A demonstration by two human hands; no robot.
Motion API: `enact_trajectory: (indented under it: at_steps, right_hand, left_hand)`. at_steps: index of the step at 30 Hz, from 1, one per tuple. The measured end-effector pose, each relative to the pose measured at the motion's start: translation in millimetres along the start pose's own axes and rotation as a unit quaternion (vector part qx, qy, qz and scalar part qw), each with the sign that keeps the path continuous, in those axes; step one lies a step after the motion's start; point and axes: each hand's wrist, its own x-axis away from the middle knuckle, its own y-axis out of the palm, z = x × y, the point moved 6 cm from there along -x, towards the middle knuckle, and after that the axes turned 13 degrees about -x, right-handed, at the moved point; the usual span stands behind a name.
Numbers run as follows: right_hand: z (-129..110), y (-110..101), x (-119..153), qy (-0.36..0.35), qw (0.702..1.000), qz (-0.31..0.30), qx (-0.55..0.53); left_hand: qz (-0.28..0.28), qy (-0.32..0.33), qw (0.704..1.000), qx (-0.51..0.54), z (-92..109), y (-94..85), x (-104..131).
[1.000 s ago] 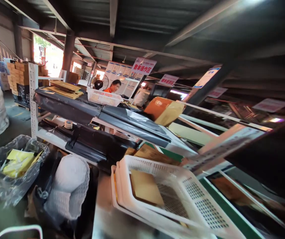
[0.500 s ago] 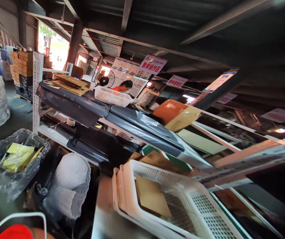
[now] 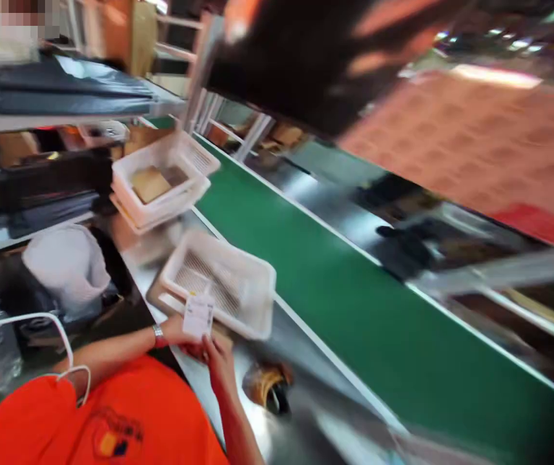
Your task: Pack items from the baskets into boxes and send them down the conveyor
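Note:
A small white printed label (image 3: 198, 314) is held up in front of me, over the near side of a white plastic basket (image 3: 262, 284). My left hand (image 3: 180, 330), with a watch at the wrist, is closed at the label's lower left edge, its fingers partly hidden. My right hand (image 3: 219, 358) pinches the label's bottom right corner. Something brown shows just behind the hands, too covered to name. To the right of my right hand, a blurred roll of brown tape (image 3: 260, 382) with a dark part sits on the metal table (image 3: 306, 394).
A green conveyor belt (image 3: 316, 265) runs diagonally beyond the table. Stacked white baskets (image 3: 126, 210) stand at its far end, a brown packet (image 3: 150, 184) inside. On the left are a bubble wrap roll (image 3: 64, 258) and a shelf with black plastic sheeting (image 3: 73, 90). A co-worker shows at top left.
My view has swung right and down from the shelves to the table and belt. Both my hands and the label have come into view.

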Motion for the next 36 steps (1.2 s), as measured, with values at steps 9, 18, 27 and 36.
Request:
enact_trajectory:
  at_steps: [9, 18, 27, 36]
  right_hand:
    - [45.4, -101.3, 120.4, 0.01, 0.95, 0.15, -0.274]
    - [83.9, -144.3, 187.5, -0.015, 0.93, 0.176, -0.322]
    - [95.1, -149.1, 206.5, -0.024, 0.922, 0.202, -0.329]
    - [94.2, -136.7, 187.4, -0.047, 0.913, 0.241, -0.326]
  left_hand:
    - [-0.082, -0.041, 0.995, -0.04, -38.5, 97.5, 4.0]
    - [-0.104, -0.086, 0.99, -0.047, -73.4, 162.5, 33.3]
    - [-0.116, -0.093, 0.986, -0.072, -72.0, 179.4, 52.1]
    - [-0.148, -0.103, 0.977, -0.117, -54.3, 167.0, 40.5]
